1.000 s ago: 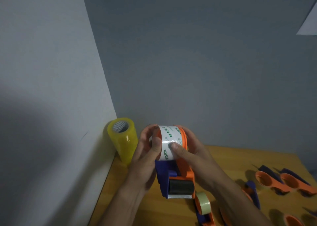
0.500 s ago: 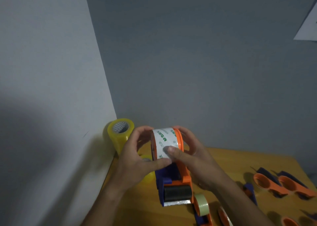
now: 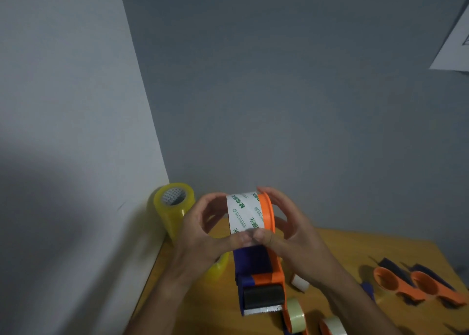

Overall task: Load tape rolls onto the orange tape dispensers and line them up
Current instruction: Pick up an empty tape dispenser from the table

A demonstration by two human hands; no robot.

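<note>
Two grey walls (image 3: 279, 93) meet in a corner behind a wooden counter (image 3: 337, 253), smooth and yellow-brown, cut off at the lower edge of the view. A sheet of paper (image 3: 454, 47) on the right wall is cropped by the frame. In the corner stands a tall stack of glossy yellow tape (image 3: 173, 215), cylindrical, its core a pale mesh pattern; its lower part is hidden behind the left hand (image 3: 203, 235). Held above the counter near the middle is an orange and blue plastic dispenser (image 3: 258, 271) with a black roller and a toothed metal blade at its near end. A white tape roll (image 3: 245, 212) with green print sits on its orange hub. Both hands curl around the roll, the left hand from the left and the right hand (image 3: 291, 235) from the right, with the thumbs pressed together against the roll's lower face. At the right lie two empty dispensers (image 3: 411, 281), side by side, orange hubs facing up. Near the bottom edge, pale tape rolls (image 3: 295, 314) on further dispensers are partly cut off. A small white piece (image 3: 299, 282) beside the right wrist is too indistinct to identify.
</note>
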